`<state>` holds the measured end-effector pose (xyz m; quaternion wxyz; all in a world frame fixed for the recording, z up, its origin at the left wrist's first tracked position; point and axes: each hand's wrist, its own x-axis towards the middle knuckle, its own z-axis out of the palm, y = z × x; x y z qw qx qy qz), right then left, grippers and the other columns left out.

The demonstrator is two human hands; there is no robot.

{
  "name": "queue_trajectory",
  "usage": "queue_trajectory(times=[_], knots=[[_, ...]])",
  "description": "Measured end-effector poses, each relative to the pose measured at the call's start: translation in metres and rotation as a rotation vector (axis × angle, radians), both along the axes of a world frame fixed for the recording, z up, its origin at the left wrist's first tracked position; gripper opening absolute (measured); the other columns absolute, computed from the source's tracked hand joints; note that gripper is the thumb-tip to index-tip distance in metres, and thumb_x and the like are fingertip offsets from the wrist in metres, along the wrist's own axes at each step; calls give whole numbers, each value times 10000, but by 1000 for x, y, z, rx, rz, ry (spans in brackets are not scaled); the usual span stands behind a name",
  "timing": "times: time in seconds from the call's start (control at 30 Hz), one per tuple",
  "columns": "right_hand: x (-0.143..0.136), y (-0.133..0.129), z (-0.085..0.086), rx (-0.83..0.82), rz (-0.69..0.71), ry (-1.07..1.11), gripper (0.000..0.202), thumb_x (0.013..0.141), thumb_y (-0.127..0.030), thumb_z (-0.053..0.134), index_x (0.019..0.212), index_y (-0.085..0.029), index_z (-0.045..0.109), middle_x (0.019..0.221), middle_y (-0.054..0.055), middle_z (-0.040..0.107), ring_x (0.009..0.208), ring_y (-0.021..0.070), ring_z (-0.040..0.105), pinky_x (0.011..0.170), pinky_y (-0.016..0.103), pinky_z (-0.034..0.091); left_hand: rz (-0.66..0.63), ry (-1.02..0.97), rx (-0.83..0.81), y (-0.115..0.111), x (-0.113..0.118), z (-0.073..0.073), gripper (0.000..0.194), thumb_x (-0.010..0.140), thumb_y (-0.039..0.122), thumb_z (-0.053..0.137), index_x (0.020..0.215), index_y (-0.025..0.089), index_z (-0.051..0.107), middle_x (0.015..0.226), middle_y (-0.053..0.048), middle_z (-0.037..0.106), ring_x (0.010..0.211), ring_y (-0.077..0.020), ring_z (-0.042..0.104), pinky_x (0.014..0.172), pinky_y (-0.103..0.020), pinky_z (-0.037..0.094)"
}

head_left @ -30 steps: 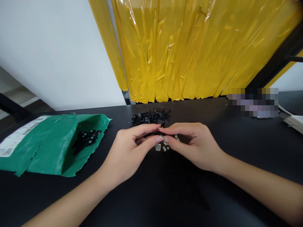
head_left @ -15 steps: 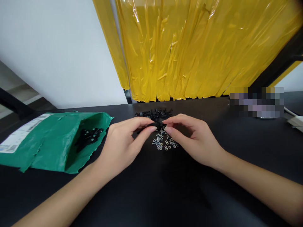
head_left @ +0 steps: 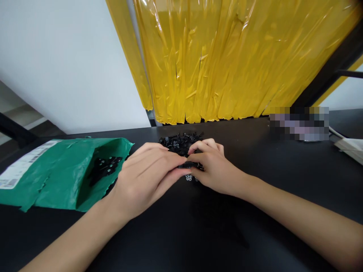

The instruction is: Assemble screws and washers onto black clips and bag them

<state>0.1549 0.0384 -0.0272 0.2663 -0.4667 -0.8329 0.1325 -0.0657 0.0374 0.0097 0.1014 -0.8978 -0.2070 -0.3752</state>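
Observation:
My left hand (head_left: 147, 175) and my right hand (head_left: 214, 166) meet over the middle of the table. Between their pinched thumbs and fingertips is a small black part (head_left: 193, 164), mostly covered by the fingers, so its exact kind does not show. Just behind the hands lies a pile of small black pieces (head_left: 177, 142). A few silver washers (head_left: 188, 177) peek out below the fingertips; the hands hide most of the small metal hardware there.
To the left lies an open green mailing bag (head_left: 56, 177) with several black parts with metal inserts (head_left: 106, 166) in its mouth. Yellow plastic strips (head_left: 198, 68) hang behind the black table (head_left: 181, 234). A blurred-out object (head_left: 300, 124) and a white item (head_left: 350, 149) are at the right.
Both hands have drawn closer together and turned inward around the black part, now covering most of the screws and washers. The whole view has shifted slightly.

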Motion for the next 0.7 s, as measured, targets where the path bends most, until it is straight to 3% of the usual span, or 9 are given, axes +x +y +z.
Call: queue_trajectory(times=[0.17,0.37,0.57,0.7], knots=[[1,1,0,36,-3,83,141,999,-210,616,962,-258,743,1227,46,712,1189,290,516,989,501,311,-48,41,48,-2,-1,-2,176,918,208,786,1066,205,690,916,-6,815,808,-167,775,912,-367,608],[3,1,1,6,30,127,125,980,-172,620,967,-252,716,970,-9,769,1067,232,622,1023,491,275,-81,78,79,-4,-2,-2,244,875,144,816,1070,170,673,914,-32,816,805,-164,779,892,-356,617],[4,-1,-3,17,108,114,208,966,-98,576,986,-245,723,965,-1,771,1017,207,656,1050,477,250,-69,77,80,-1,-4,-5,244,886,154,790,1099,212,686,974,-28,817,832,-183,784,885,-374,622],[4,-1,-4,12,123,123,237,910,-58,619,1015,-245,720,982,-6,777,1073,222,653,1038,471,258,-85,83,82,0,-4,-6,246,879,128,793,1100,175,697,988,-61,816,875,-197,783,893,-373,613]])
